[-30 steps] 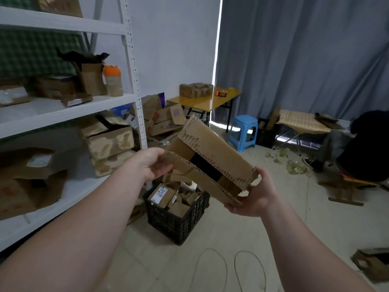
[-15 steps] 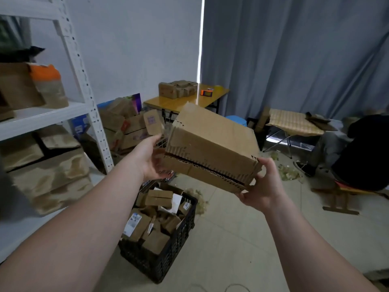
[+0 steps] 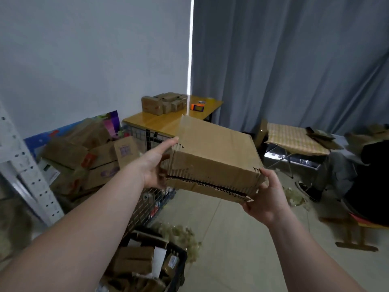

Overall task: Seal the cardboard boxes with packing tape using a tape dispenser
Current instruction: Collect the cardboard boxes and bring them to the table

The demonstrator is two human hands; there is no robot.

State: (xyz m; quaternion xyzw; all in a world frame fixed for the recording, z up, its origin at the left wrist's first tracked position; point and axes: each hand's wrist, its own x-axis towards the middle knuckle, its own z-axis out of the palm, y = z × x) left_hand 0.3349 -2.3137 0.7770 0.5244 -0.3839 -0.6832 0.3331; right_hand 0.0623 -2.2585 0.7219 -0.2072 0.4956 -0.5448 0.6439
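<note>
box (image 3: 214, 157) is held tilted in the air between both hands, above the floor and a black crate (image 3: 179, 268) of small cartons. left hand (image 3: 153, 167) presses flat on its left end, fingers (image 3: 168, 145) straight. right hand (image 3: 265, 197) grips the near right corner, thumb on top, the rest curled beneath. behind, a yellow tabletop (image 3: 160, 123) carries more boxes (image 3: 164, 103) and an orange object (image 3: 197, 106).
</note>
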